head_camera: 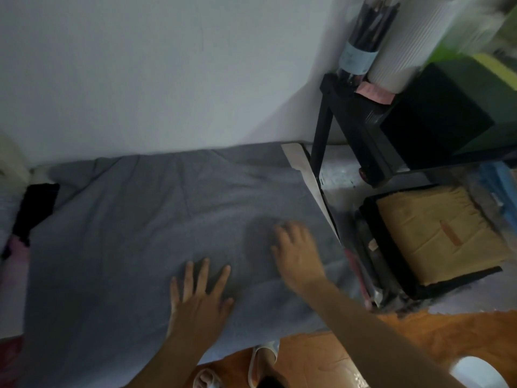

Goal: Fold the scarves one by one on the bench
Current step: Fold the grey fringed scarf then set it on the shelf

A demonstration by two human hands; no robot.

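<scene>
Across the bench top, a large grey soft-weave scarf point(145, 219) lies spread almost flat, covering the surface from the white wall to the near edge, where it hangs over. Left hand point(200, 296) rests palm-down on the near middle of the cloth with fingers straight and splayed, grasping nothing. Right hand point(296, 253) lies flat on the cloth nearer the right edge, fingers extended and released, slightly blurred. Both flat palms appear to serve to smooth and pin the fabric so that creases are pressed out ahead of a fold; no fold is yet visible. A black cloth point(35, 208) and a pink cloth point(16, 264) lie at the left end, partly under the grey scarf, probably further scarves. Beside the bench on the right, a black open tray point(391, 264) holds a tan padded envelope point(436, 233). Above it, a black shelf frame point(347, 113) carries a dark bottle point(361, 54) and a white ribbed roll point(400, 51)
</scene>
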